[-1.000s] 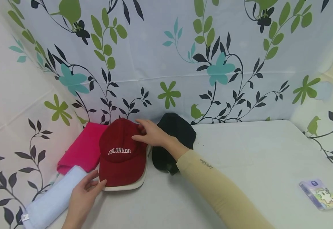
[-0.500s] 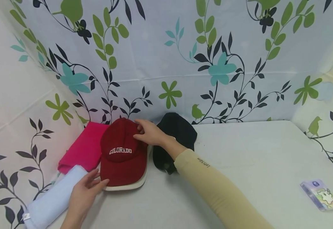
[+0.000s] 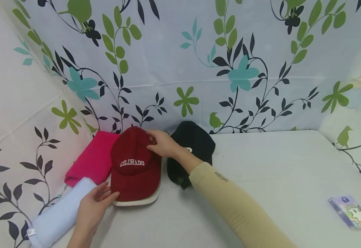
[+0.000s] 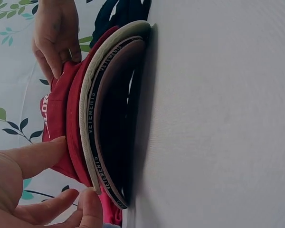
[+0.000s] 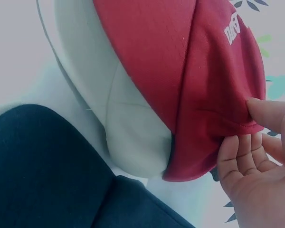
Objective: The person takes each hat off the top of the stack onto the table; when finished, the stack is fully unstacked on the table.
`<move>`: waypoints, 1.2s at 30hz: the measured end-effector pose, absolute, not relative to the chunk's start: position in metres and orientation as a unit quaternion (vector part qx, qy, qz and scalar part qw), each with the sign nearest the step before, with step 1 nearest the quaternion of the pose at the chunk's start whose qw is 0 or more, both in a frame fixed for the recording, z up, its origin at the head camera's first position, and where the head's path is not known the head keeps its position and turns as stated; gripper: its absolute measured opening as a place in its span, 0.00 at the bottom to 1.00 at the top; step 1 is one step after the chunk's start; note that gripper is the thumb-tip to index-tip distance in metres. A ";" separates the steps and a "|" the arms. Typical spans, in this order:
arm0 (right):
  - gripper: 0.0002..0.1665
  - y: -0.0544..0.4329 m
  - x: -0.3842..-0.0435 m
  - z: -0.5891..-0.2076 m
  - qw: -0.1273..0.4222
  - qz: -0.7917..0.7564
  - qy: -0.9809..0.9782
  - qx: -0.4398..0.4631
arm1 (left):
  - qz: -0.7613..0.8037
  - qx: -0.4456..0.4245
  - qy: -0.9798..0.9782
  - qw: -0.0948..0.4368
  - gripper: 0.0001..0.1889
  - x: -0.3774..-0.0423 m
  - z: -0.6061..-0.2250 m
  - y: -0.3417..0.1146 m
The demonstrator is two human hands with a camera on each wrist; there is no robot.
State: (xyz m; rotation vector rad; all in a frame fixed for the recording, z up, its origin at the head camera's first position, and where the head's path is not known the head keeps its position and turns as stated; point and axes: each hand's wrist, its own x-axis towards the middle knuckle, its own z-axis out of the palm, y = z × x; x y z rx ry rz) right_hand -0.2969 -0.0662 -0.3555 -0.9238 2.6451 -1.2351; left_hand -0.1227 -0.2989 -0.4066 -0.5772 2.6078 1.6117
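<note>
A red baseball cap [image 3: 135, 172] lettered COLORADO sits stacked over a cream cap [image 5: 137, 128] and, beneath that, a cap with a VETEMENTS band [image 4: 91, 111] along its brim. My left hand [image 3: 91, 206] holds the near left corner of the red brim, thumb on top and fingertips at the edge. On the crown's right side, my right hand [image 3: 163, 144] pinches the red fabric between thumb and curled fingers. Just right of the stack lies a black cap [image 3: 196, 141], partly behind my right wrist.
A folded pink cloth [image 3: 89, 158] lies left of the stack, against the patterned backdrop. In front of it is a rolled light-blue cloth [image 3: 61, 213], close to my left hand. A small pastel packet [image 3: 351, 212] rests far right on the white table [image 3: 261, 179].
The whole view shifts slightly to the right. Both hands keep their places on the red cap, and the caps stay stacked as before.
</note>
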 end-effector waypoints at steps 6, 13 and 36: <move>0.30 -0.066 -0.294 -0.354 0.038 -0.422 0.853 -0.304 | 0.543 -0.198 0.816 0.003 0.41 -0.122 -0.406 -0.297; 0.29 -0.065 -0.291 -0.354 0.033 -0.445 0.838 -0.315 | 0.582 -0.209 0.786 -0.015 0.40 -0.121 -0.408 -0.296; 0.29 -0.064 -0.285 -0.352 0.026 -0.470 0.822 -0.320 | 0.564 -0.205 0.800 0.014 0.42 -0.118 -0.407 -0.296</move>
